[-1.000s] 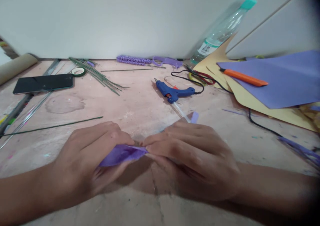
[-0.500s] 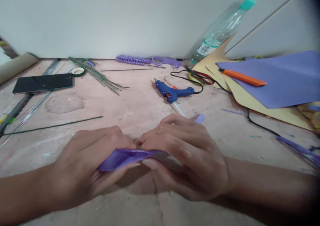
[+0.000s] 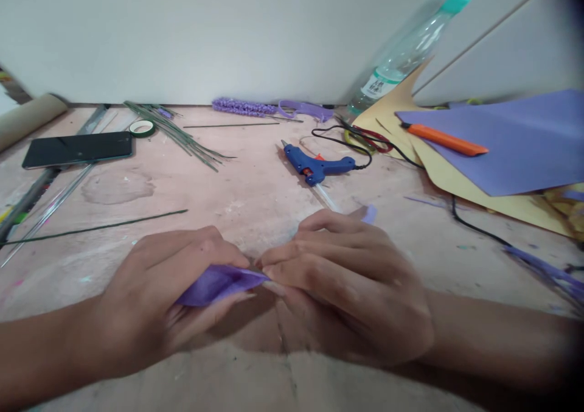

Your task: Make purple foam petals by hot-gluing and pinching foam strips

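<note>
Pinching a folded purple piece (image 3: 212, 285) between them above the table (image 3: 219, 187), the left grip (image 3: 164, 290) and the right grip (image 3: 356, 284) are both clamped on it, fingertips close together in the middle. Its wider part shows within the left grip; its narrow end runs under the right fingers. Beyond the right grip, a blue glue gun (image 3: 314, 164) lies on its side, a glue stick (image 3: 327, 198) jutting from its rear toward the knuckles, near a lilac scrap (image 3: 368, 214). Past the left grip lies a single green wire (image 3: 95, 227); farther back, a black smartphone (image 3: 78, 150) sits beside a roll of green tape (image 3: 146, 134). At right, an orange utility knife (image 3: 447, 139) rests on a purple sheet (image 3: 515, 150).
</note>
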`<state>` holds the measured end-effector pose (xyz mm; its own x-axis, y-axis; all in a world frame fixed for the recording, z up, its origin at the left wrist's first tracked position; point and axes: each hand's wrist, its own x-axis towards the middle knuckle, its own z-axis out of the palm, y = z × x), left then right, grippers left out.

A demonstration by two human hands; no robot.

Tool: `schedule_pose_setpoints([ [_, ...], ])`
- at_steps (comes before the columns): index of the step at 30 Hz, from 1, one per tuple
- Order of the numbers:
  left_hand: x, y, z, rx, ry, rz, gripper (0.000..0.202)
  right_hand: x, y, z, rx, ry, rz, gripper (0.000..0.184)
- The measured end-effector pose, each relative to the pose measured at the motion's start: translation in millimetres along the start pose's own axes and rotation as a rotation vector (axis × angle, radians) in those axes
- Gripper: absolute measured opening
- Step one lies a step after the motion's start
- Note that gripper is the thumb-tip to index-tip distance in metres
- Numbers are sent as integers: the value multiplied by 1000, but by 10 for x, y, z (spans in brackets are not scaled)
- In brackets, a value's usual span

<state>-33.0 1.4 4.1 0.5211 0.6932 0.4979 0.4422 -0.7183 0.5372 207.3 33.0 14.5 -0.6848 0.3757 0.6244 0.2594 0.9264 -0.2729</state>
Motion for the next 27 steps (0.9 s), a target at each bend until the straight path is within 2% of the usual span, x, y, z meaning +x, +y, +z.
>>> schedule_pose_setpoints([
  [8,25,15,-4,35,25,-34,12,8,34,13,-7,4,8,8],
  [18,28,39,21,95,34,21,16,7,-2,39,52,32,13,7],
  [27,39,52,-5,61,32,-14,8,-15,-15,35,5,49,-8,18],
])
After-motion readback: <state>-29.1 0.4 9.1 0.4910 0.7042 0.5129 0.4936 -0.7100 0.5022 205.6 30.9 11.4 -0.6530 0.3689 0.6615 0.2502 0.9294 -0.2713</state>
